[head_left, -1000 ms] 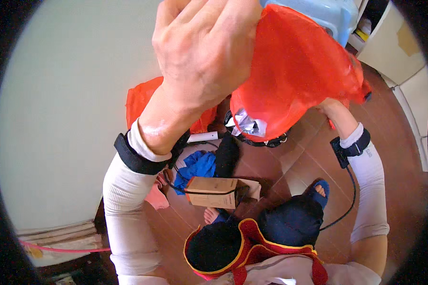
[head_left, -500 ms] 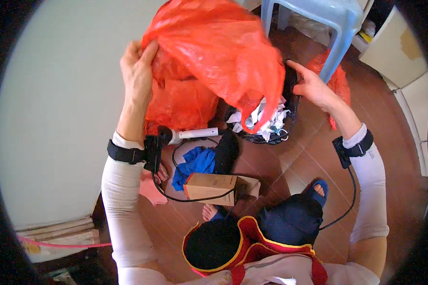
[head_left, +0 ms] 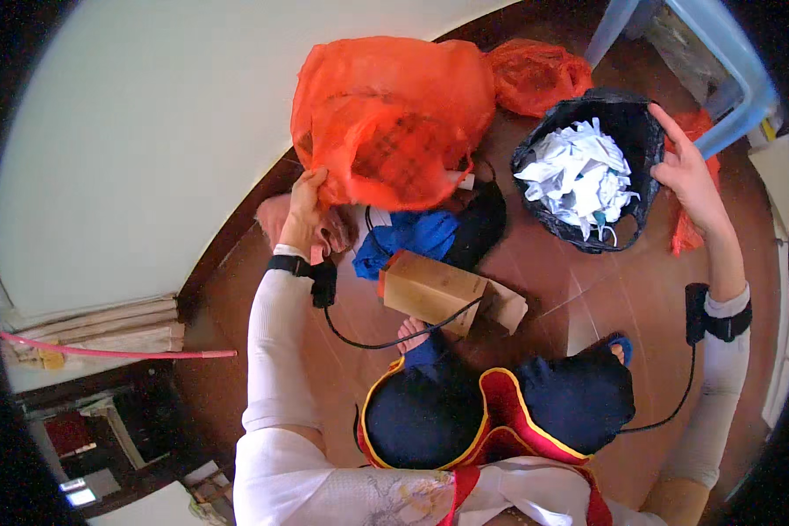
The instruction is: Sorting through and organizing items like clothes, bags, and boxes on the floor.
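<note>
My left hand is closed on the near edge of a large orange-red plastic bag. The bag's mouth faces me, and a dark checked pattern shows through its thin side. To the right, my right hand grips the rim of a black plastic bag, with thumb and forefinger at its right edge. Crumpled white paper scraps fill the inside of the black bag. Whether a bin stands inside it, I cannot tell.
Between the bags and my feet lie a blue cloth, a pink cloth and an open cardboard box. More red bags lie behind. A blue plastic stool stands at the far right, a pale wall at left.
My left hand has brought the orange-red bag down and away from the black bag, whose paper scraps now show fully. My right hand stays at the black bag's rim. The view has shifted.
</note>
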Tool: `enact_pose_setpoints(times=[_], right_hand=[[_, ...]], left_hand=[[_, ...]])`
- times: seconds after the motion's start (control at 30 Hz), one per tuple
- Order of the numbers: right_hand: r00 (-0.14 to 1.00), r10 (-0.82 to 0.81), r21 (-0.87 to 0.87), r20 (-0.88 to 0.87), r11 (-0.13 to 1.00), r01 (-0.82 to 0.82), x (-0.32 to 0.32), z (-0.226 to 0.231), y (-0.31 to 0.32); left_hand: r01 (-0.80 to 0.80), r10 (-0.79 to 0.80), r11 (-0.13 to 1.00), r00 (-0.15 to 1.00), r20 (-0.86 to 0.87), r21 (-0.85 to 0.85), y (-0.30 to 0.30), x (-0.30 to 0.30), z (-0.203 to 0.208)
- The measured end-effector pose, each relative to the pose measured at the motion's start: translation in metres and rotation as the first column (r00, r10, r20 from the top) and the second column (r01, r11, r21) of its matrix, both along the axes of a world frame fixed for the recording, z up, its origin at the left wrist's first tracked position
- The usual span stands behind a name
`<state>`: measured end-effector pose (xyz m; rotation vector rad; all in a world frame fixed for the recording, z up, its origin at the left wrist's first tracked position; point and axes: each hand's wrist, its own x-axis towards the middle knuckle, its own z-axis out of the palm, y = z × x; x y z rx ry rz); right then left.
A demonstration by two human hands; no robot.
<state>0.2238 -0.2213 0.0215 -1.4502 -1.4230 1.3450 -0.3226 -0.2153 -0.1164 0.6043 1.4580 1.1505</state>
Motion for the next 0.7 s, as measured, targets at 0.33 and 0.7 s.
enact_pose_setpoints(times=[0.33,0.7], right_hand=[[0.997,-0.052,0.025,0.062,0.998,0.051,0.007,-0.01,0.008],[0.998,-0.05,-0.025,-0.024,0.998,0.049,0.001,-0.012,-0.004]], left_hand=[[0.458,0.244,0.839,0.166,-0.956,0.294,-0.021,0.097,0.098],[0.976,-0.467,0.216,0.091,-0.88,-0.014,-0.003,0.359,0.068]])
